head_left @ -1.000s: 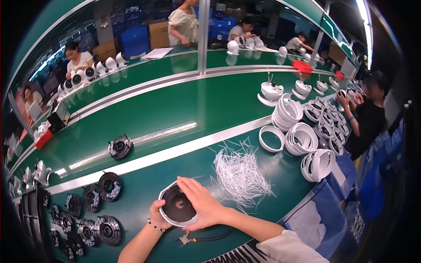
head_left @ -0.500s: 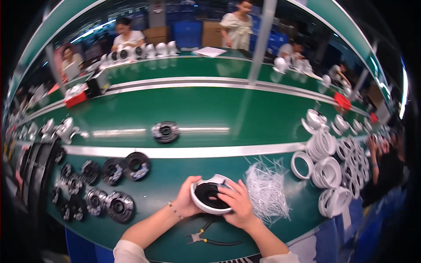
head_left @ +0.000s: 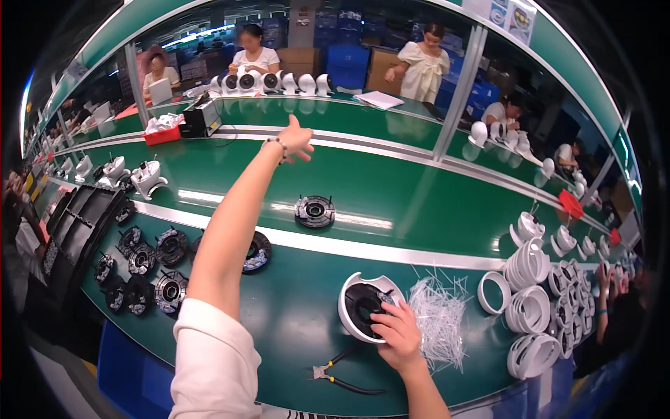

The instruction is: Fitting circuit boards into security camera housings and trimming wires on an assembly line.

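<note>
My right hand [head_left: 401, 339] grips a white round housing [head_left: 345, 318] near the front of the green table, its fingers over the rim and the black disc-shaped part [head_left: 364, 297] seated inside. My left arm reaches far forward over the green belt, and my left hand [head_left: 294, 141] is open in the air with its fingers stretched out and nothing in them. Below that hand a lone black round part [head_left: 315, 211] lies on the belt. Cutting pliers [head_left: 322, 371] with black and yellow handles lie in front of the housing.
A heap of thin white plastic strips [head_left: 438, 321] lies right of the housing. Stacked white rings [head_left: 528, 309] stand farther right. Several black round parts [head_left: 171, 246] sit at left beside a black rack [head_left: 78, 227]. Across the belt, people work at another bench with white housings [head_left: 307, 84].
My left hand has let go of the white housing and reached forward over the belt. My right hand keeps the housing, now tilted more upright. The view has turned and shifted.
</note>
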Motion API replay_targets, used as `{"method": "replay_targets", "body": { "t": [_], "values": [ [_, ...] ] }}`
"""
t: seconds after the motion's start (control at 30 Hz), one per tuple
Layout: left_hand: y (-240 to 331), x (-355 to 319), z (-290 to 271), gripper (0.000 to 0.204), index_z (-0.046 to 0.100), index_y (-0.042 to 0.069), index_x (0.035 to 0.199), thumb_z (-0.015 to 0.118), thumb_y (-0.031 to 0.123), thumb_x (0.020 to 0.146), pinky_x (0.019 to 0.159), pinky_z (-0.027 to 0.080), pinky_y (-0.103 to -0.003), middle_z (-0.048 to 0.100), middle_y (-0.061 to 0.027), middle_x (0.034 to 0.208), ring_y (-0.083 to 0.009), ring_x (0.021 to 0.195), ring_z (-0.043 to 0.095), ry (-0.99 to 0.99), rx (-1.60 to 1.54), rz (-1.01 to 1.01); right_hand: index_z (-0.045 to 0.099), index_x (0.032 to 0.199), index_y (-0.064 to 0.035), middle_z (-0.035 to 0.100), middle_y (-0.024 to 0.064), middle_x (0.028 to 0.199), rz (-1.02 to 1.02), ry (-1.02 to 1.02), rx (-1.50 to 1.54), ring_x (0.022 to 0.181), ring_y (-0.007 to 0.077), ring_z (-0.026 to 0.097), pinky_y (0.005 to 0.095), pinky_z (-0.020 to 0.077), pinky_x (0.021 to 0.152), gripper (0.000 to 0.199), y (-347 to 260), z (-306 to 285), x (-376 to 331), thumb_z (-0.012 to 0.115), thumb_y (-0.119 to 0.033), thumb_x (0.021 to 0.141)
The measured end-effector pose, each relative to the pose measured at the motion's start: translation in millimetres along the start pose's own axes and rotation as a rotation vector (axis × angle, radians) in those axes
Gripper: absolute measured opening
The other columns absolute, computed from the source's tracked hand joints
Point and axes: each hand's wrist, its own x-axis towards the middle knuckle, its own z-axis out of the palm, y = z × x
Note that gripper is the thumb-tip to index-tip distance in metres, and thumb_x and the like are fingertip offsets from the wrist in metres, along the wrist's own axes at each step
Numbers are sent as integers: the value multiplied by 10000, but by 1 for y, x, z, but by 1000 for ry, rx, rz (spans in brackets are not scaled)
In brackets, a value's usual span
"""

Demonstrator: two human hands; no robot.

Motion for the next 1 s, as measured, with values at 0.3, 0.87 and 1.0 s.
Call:
{"method": "replay_targets", "body": {
  "t": [0.3,0.87,1.0],
  "values": [
    [-52,-175,148,412,404,32,1223,452,270,890,828,440,-272,521,-96,1117,-136,971,525,-760,-661,-55,582,772,-78,604,49,953,2,82,-170,989,268,531,455,338,923,183,4,-12,8,583,-22,598],
    [-75,-217,179,248,502,-30,1035,482,158,875,719,439,-227,608,-62,873,-79,796,536,-371,-507,397,519,978,50,589,79,866,783,319,518,791,114,538,249,424,745,460,25,1,-11,280,-342,945],
    [-78,-211,177,253,477,-30,1040,497,161,875,751,431,-228,589,-58,927,-78,845,522,-487,-595,421,527,958,54,590,74,849,785,361,569,766,99,539,232,434,709,418,23,-3,-10,332,-315,939]
  ]
}}
